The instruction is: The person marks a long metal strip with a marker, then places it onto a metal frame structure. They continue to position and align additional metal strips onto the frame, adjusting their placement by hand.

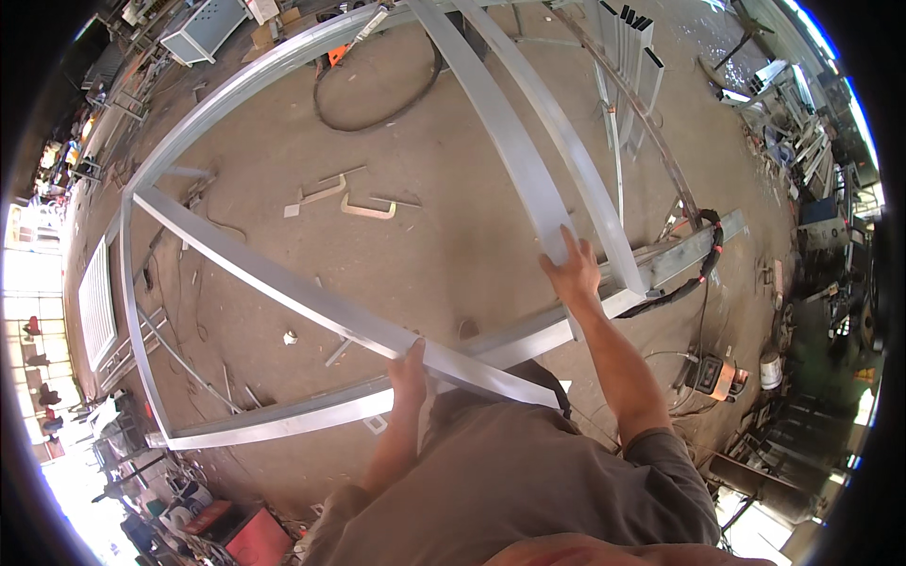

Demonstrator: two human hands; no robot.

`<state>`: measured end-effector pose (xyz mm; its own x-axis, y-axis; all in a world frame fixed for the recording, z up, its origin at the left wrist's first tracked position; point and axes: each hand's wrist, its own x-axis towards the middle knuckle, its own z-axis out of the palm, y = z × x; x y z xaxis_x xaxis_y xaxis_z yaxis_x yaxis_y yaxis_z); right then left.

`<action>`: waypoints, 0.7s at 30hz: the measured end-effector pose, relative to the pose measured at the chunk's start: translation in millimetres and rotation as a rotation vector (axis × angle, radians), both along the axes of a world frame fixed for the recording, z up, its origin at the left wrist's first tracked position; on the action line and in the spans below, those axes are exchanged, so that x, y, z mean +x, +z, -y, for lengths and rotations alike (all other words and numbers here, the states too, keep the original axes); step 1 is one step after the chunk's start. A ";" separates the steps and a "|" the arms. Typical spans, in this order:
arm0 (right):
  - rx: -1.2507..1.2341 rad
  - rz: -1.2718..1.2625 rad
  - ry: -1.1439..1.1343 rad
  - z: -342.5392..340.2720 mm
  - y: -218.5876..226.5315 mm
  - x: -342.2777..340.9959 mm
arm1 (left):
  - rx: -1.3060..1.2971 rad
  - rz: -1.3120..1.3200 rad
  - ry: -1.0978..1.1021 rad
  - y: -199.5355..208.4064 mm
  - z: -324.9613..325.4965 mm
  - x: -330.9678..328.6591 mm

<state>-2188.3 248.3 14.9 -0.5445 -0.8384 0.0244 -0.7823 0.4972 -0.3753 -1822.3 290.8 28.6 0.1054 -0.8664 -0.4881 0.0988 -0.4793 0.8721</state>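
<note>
A large frame of silvery rectangular metal tubes spreads out in front of me. A loose tube slants across it, from the frame's left corner to near my waist. My left hand is closed round this slanting tube near its close end. On the right, a wide flat tube runs from the far side toward me. My right hand grips the near end of that wide tube, thumb on one side and fingers on the other. Just right of it lies the frame's right-hand tube.
Two C-clamps lie on the floor inside the frame. A black cable loops at the far side. Several upright tubes stand at the far right. An orange and black machine and a red box sit near the sides.
</note>
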 end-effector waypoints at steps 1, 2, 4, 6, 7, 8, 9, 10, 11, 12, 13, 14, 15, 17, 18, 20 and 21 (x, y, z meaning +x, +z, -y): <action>0.008 0.013 -0.005 4.6 -1.8 0.0 | 0.017 0.013 -0.006 0.4 3.1 -0.7; 0.016 0.027 -0.009 8.5 -4.2 -0.8 | 0.004 0.028 -0.002 0.6 5.5 -1.8; 0.019 0.063 -0.015 13.5 -10.0 -2.4 | 0.008 0.047 -0.005 0.3 8.4 -3.3; 0.025 0.076 -0.021 16.2 -17.2 -4.5 | 0.039 0.067 -0.012 -1.2 9.4 -4.5; 0.030 0.071 -0.026 17.1 -21.2 -5.7 | 0.041 0.055 -0.011 -2.7 9.2 -5.8; 0.031 0.067 -0.029 17.0 -24.7 -6.4 | 0.043 0.055 -0.004 -4.1 7.9 -6.6; 0.018 0.061 -0.029 17.4 -28.2 -7.8 | 0.022 0.045 0.004 -6.4 7.1 -8.3; 0.003 0.056 -0.029 16.8 -31.2 -8.9 | 0.035 0.056 -0.009 -8.6 5.5 -9.5; 0.014 0.059 -0.038 16.6 -33.5 -10.5 | 0.027 0.058 -0.020 -11.3 4.4 -11.1; -0.020 0.054 -0.026 16.2 -35.4 -12.1 | -0.002 0.062 -0.024 -14.0 3.2 -12.4; -0.030 0.056 -0.022 16.4 -36.6 -14.1 | 0.033 0.049 -0.008 -17.2 2.4 -14.1; -0.029 0.062 -0.024 16.2 -37.3 -16.0 | 0.048 0.040 0.014 -20.1 1.5 -15.4; -0.025 0.062 -0.024 16.3 -37.5 -18.2 | 0.047 0.026 0.033 -22.6 0.9 -16.4; 0.002 0.068 -0.035 16.0 -36.9 -22.4 | 0.065 0.035 0.023 -26.2 -0.4 -17.1; 0.007 0.077 -0.034 15.8 -36.3 -24.2 | 0.065 0.051 0.030 -27.2 -0.7 -17.3; 0.012 0.082 -0.036 15.3 -35.4 -27.3 | 0.043 0.044 0.030 -28.2 -1.8 -17.5; -0.011 0.083 -0.021 14.9 -34.9 -28.2 | 0.038 0.057 0.034 -27.9 -3.0 -17.3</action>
<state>-2216.5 233.4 -20.0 -0.5628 -0.8265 -0.0123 -0.7374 0.5088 -0.4443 -1839.6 293.9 0.8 0.1626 -0.8427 -0.5133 0.0663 -0.5097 0.8578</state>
